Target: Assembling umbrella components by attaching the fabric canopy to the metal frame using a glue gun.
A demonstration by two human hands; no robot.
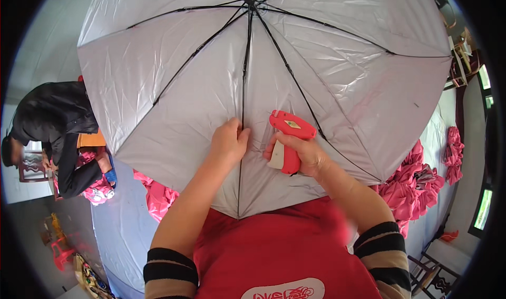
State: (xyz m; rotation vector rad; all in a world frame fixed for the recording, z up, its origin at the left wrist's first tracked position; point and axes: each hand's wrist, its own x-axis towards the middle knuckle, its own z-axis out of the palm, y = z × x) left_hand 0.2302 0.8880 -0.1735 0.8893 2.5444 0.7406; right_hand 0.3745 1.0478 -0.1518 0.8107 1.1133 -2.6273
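An opened umbrella (200,135) spreads in front of me, its silver-grey inner side facing me. Black ribs (244,83) run out from the hub (251,2) at the top. My left hand (230,141) is closed at the rib that points toward me, with thumb and fingers pinching it and the cloth beside it. Just to the right, my right hand (300,150) is wrapped around the handle of a red and white tagging gun (291,126). The gun's nose points left and up, close over the cloth, and I cannot tell whether its tip touches.
Crumpled pink-red cloth (411,188) lies to the right of the umbrella, with more pink cloth (156,194) at its left edge. At far left a person in dark clothes (52,119) sits bent forward. A red stool (62,256) stands lower left, a dark wooden chair (433,272) lower right.
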